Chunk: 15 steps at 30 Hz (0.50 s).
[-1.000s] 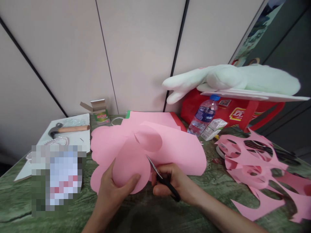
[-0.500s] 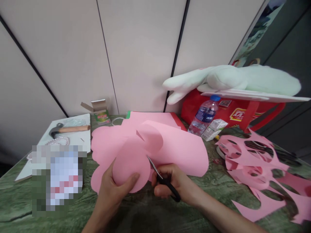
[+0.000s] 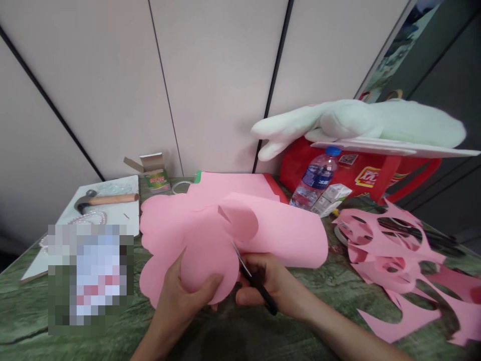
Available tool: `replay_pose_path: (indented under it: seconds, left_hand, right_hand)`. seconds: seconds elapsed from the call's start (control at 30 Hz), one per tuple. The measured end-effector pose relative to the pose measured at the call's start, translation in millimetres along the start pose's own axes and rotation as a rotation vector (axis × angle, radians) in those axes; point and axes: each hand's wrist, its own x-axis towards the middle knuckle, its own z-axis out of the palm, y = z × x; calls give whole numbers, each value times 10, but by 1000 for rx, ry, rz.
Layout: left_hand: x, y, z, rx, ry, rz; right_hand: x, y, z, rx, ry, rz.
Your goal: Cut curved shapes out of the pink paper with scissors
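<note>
Between thumb and fingers, my left hand (image 3: 184,296) grips a pink paper sheet (image 3: 210,265) by a rounded lobe cut along its edge. My right hand (image 3: 266,281) is closed round the black handles of a pair of scissors (image 3: 253,281). The blades sit at the paper's edge, just right of the lobe, and their tips touch the cut line. The uncut side of the sheet curls over to the right, above my right hand. Under the left side lies more pink paper with a scalloped edge (image 3: 152,228).
Pink paper offcuts (image 3: 391,265) with round holes lie at right. Behind them stand a water bottle (image 3: 315,178), a small white carton (image 3: 330,199) and a red bag (image 3: 361,173) under a white plush toy (image 3: 361,123). A hammer (image 3: 105,199) rests on a white board (image 3: 128,225) at left.
The paper and my left hand have shifted slightly to the right and down. The scissor blades look closer together, and the curled part of the sheet has moved right.
</note>
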Motion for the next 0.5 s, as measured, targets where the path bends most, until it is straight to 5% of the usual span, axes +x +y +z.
replay_pose_path:
  seconds: [0.5]
  left_hand:
    - [31, -44, -21, -26, 16, 5]
  right_hand:
    - [-9, -26, 14, 24, -10, -31]
